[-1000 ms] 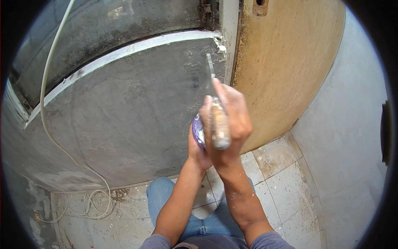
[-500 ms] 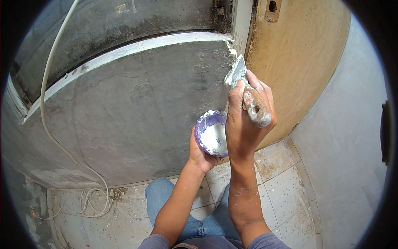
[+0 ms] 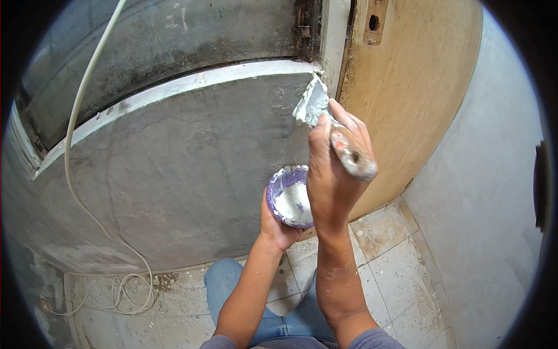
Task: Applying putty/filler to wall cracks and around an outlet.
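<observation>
My right hand point(image 3: 337, 168) is closed around the worn wooden handle of a putty knife point(image 3: 315, 103). White putty coats the blade and its edges. The blade lies at the upper right of the grey wall point(image 3: 192, 157), just below the corner of the white window frame point(image 3: 203, 77); whether it presses on the wall is hard to tell. Below it, my left hand point(image 3: 278, 230) cups a purple bowl point(image 3: 278, 185) from beneath and the side. White putty point(image 3: 293, 203) lies inside and smears the rim. My right wrist hides the bowl's right side.
A wooden door point(image 3: 412, 87) with a lock hole stands at the right, beside a pale wall point(image 3: 471, 192). A whitish cable point(image 3: 72, 134) hangs at the left and coils on the speckled tile floor point(image 3: 186, 326). Dark glass point(image 3: 192, 35) fills the window frame.
The putty knife has moved left, away from the door-side edge onto the grey wall, with its blade tilted. The bowl sits slightly lower and further left in view; the view itself has shifted a little.
</observation>
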`<move>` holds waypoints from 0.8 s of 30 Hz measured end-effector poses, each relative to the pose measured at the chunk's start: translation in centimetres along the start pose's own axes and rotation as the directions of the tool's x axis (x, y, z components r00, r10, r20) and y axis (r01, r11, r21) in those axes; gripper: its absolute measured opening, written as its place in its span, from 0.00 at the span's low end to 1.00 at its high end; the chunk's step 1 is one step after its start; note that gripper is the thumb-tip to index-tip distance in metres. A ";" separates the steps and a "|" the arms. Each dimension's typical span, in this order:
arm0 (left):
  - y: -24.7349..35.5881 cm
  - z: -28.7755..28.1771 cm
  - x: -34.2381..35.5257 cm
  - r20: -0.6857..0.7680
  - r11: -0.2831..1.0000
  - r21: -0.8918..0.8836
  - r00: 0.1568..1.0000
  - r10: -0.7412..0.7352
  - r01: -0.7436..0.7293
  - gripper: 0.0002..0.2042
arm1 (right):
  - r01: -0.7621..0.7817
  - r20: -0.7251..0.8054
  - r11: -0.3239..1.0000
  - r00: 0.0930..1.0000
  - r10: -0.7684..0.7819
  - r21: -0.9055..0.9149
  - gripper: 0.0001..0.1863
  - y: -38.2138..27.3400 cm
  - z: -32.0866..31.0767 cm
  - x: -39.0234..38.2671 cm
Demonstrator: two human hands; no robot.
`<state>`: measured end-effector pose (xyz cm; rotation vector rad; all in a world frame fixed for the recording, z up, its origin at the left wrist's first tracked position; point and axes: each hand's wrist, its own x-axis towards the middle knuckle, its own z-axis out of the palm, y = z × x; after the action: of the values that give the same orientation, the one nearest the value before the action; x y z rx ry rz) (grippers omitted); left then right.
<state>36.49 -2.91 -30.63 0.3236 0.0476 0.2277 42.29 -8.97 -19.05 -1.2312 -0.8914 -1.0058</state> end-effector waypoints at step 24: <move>-0.3 -3.2 -2.6 -0.164 0.996 0.023 0.982 0.089 -0.087 0.28 | -0.162 0.645 0.983 0.761 0.071 0.083 0.11 2.2 -12.3 -6.5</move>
<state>33.79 -2.84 -33.69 0.3219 0.1992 0.3416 42.37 -20.30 -27.42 -1.5229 -1.3670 -0.3921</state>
